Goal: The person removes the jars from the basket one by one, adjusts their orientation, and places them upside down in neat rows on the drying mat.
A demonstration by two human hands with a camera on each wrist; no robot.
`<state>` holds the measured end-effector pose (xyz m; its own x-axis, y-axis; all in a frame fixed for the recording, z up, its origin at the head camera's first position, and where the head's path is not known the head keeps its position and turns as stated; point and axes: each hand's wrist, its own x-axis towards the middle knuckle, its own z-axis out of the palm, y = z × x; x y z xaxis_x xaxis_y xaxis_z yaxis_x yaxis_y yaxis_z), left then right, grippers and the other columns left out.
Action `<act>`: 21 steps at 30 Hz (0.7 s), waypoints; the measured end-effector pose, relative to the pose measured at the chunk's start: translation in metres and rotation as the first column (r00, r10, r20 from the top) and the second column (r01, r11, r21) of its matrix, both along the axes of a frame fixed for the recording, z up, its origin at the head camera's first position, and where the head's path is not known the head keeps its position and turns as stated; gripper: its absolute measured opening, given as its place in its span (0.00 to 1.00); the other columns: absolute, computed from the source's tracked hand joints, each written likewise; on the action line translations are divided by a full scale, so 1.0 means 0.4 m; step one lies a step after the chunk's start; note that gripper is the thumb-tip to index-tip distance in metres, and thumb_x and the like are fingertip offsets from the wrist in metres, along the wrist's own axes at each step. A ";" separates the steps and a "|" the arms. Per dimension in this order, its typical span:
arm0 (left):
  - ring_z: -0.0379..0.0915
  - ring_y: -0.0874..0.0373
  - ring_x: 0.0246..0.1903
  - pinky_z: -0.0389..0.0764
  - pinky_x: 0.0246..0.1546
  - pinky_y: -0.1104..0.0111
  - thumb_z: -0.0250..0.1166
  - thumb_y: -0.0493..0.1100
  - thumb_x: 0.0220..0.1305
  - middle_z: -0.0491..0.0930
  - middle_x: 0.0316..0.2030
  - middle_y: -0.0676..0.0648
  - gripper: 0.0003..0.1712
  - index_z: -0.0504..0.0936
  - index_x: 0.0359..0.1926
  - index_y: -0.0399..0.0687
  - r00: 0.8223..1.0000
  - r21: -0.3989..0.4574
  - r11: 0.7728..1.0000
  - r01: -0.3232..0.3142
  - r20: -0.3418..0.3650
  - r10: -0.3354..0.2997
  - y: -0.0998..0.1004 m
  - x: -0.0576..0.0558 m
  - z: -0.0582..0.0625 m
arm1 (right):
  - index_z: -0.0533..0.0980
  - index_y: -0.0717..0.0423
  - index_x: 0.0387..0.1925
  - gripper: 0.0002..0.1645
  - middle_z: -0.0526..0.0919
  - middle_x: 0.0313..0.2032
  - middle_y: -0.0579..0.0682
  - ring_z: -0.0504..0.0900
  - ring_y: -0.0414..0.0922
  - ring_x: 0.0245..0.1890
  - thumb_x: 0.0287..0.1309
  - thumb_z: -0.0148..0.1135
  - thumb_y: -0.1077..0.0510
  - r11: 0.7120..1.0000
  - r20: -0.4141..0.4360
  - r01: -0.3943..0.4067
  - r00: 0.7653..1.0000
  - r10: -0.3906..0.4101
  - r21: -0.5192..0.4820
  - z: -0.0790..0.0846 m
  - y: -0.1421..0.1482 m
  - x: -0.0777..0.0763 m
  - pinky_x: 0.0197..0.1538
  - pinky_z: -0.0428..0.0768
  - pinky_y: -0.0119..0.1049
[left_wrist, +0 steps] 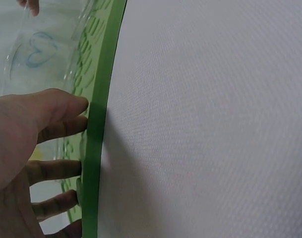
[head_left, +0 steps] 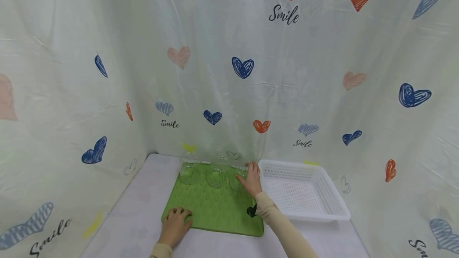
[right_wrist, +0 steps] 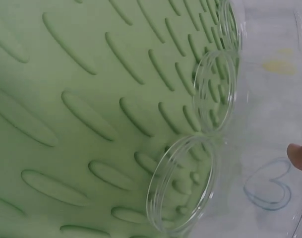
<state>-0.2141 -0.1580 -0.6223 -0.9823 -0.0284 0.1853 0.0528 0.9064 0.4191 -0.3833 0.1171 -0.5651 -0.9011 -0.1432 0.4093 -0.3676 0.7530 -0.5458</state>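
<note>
Three clear cups stand rim down in a row along the back of a green ridged mat [head_left: 215,214]. My right hand [head_left: 252,180] is at the rightmost cup [right_wrist: 183,188], its thumb and fingers curled about the upper part. In the right wrist view only fingertips [right_wrist: 299,157] show, high on that cup's wall. Beside it stand the middle cup [head_left: 216,177] and the left cup [head_left: 190,173]. My left hand [head_left: 175,226] rests on the mat's front left edge. In the left wrist view its fingers [left_wrist: 59,169] are spread, tips at the green rim.
A white perforated plastic basket [head_left: 305,194] sits just right of the mat. Under both lies a white-covered table [head_left: 132,210]. A curtain printed with hearts [head_left: 244,90] encloses the back and sides.
</note>
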 end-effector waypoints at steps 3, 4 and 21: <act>0.69 0.33 0.53 0.72 0.47 0.33 0.69 0.50 0.57 0.78 0.49 0.41 0.14 0.83 0.44 0.54 1.000 -0.001 1.000 0.009 0.007 -0.009 0.000 0.000 0.001 | 0.66 0.62 0.53 0.32 0.58 0.65 0.72 0.56 0.67 0.68 0.55 0.70 0.51 1.000 -0.013 0.004 1.000 -0.004 0.028 -0.005 0.002 -0.002 0.66 0.65 0.61; 0.69 0.33 0.53 0.71 0.47 0.33 0.69 0.50 0.57 0.78 0.49 0.40 0.15 0.83 0.45 0.54 1.000 0.000 1.000 0.011 0.008 -0.011 0.000 -0.001 0.001 | 0.67 0.62 0.53 0.31 0.58 0.65 0.72 0.56 0.67 0.68 0.55 0.70 0.51 0.999 -0.016 0.002 1.000 -0.002 0.037 -0.006 0.004 -0.002 0.66 0.65 0.62; 0.74 0.36 0.49 0.75 0.48 0.38 0.69 0.48 0.58 0.79 0.47 0.38 0.17 0.83 0.46 0.46 1.000 0.004 1.000 0.009 -0.026 -0.009 -0.008 -0.011 0.059 | 0.58 0.52 0.72 0.45 0.55 0.68 0.73 0.57 0.72 0.67 0.59 0.65 0.44 0.995 -0.127 -0.001 0.992 0.014 0.103 0.055 -0.021 0.140 0.54 0.73 0.68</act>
